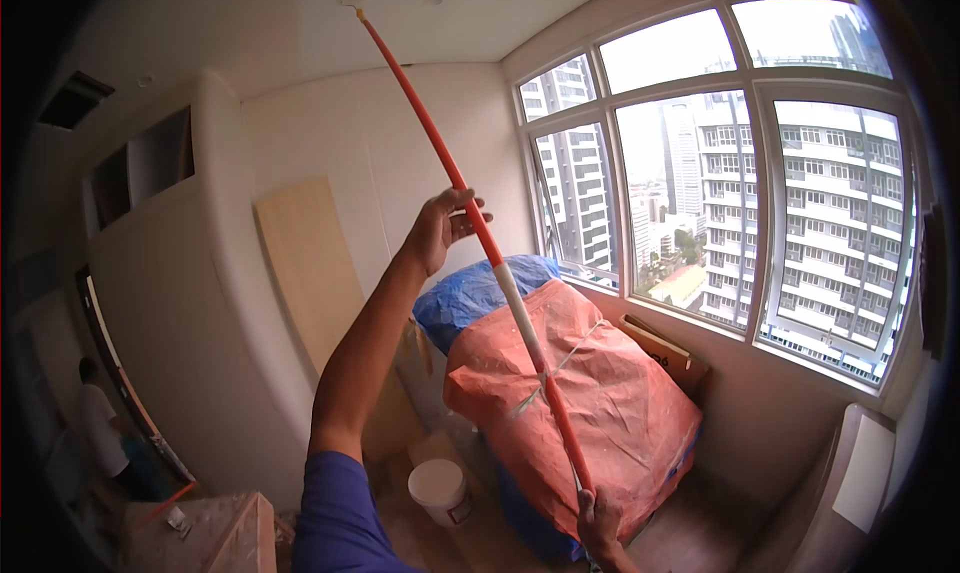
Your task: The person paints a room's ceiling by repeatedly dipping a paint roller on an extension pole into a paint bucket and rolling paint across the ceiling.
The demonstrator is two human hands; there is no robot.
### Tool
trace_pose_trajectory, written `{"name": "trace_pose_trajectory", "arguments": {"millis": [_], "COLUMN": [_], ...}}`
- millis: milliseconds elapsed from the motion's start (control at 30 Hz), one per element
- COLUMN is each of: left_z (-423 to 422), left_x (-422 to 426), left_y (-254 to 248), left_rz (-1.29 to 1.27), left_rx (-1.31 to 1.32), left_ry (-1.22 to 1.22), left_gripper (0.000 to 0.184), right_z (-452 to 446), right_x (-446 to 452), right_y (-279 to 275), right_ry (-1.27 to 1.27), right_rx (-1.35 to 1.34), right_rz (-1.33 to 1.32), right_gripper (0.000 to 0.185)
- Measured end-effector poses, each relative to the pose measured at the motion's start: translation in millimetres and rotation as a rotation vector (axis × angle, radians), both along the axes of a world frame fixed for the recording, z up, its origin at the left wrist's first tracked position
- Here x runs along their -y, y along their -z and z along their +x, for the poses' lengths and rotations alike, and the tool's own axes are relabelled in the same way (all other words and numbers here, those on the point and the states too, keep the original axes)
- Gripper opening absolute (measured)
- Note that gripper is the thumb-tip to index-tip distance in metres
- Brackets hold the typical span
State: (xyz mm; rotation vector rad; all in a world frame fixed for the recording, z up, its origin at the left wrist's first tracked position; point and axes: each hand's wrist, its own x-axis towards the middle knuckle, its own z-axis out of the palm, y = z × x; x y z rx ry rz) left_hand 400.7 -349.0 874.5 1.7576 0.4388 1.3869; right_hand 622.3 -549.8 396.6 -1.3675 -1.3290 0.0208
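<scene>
A long red and white pole (515, 298) runs from low in front of me up to the ceiling (300, 23), with a small yellow tip near the ceiling surface. My left hand (447, 228) is raised around the red upper part, thumb and fingers curled about it. Lower down, my right hand (597, 518) grips the pole's bottom end. Behind the pole stands a large bundle under a red sheet (620, 403), tied with string, with a blue sheet (485, 291) at its back.
A white bucket (438, 488) stands on the floor left of the bundle. Wooden boards (315, 263) lean on the wall. Large windows (685, 203) fill the right side. A person (100, 423) is at the far left, near a covered box (200, 533).
</scene>
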Motion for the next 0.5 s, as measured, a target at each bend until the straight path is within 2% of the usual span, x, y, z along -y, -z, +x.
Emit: {"name": "trace_pose_trajectory", "arguments": {"millis": [233,300,400,467,500], "left_z": [29,38,53,59,61], "left_x": [70,95,140,171,189], "left_y": [53,66,86,95,96], "left_rz": [0.140,0.169,0.099,0.035,0.063], "left_rx": [-0.243,-0.311,-0.377,-0.420,-0.441], "left_ry": [0.116,0.164,0.263,0.336,0.367], "left_gripper": [0.072,0.093,0.108,0.116,0.114], "right_z": [29,39,50,58,61], "right_x": [27,37,88,102,110], "right_y": [109,151,140,172,188], "right_ry": [-0.024,0.000,-0.159,-0.117,-0.096], "right_rx": [-0.040,-0.049,-0.148,-0.126,-0.114], "right_rz": [0.070,0.100,-0.069,-0.084,-0.091], "right_gripper": [0.044,0.043,0.044,0.044,0.044]}}
